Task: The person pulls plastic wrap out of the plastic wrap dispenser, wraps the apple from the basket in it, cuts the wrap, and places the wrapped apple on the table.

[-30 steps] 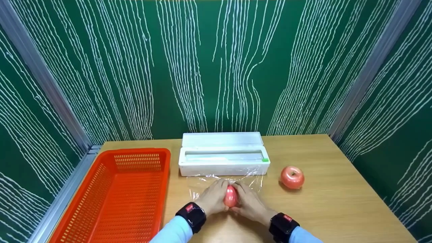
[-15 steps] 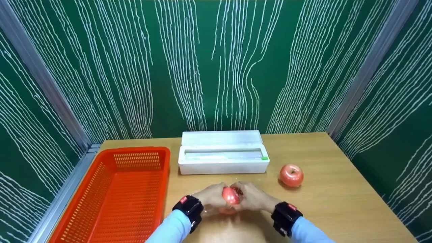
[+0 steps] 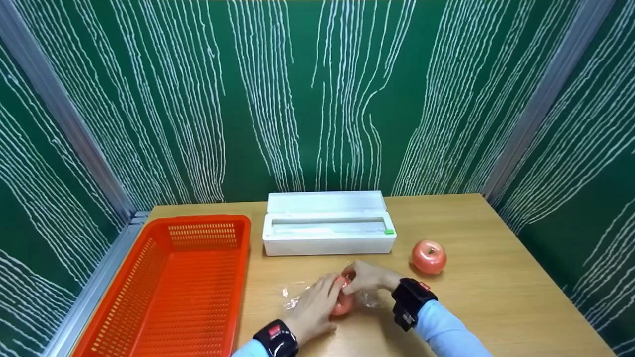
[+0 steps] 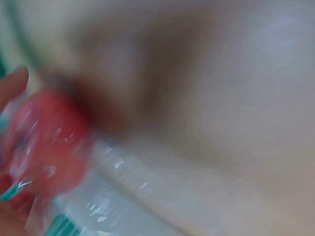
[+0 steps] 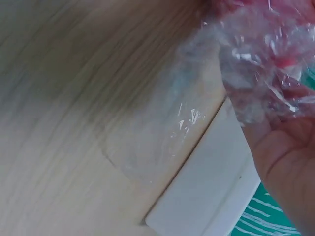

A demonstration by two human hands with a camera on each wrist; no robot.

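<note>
A red apple (image 3: 343,304) sits between my two hands at the front middle of the table, with clear plastic wrap (image 5: 256,54) crumpled round it. My left hand (image 3: 313,306) holds it from the left, fingers along its side and thumb low at the front. From the right, my right hand (image 3: 368,277) curls its fingers over the top and pinches the wrap there. Loose film spreads out to both sides. In the left wrist view the wrapped apple (image 4: 51,142) shows at the left edge, glossy under the film; much of that view is blurred.
Behind the hands stands a white wrap dispenser (image 3: 329,246), its lid raised and a small green cutter (image 3: 389,231) at its right end. A second apple (image 3: 429,258) lies to the right. An orange-red perforated basket (image 3: 243,267) takes up the left side.
The wrap has come away from in front of the dispenser and now lies round the apple. The apple was turned over between the hands; my right hand has moved up to its top.
</note>
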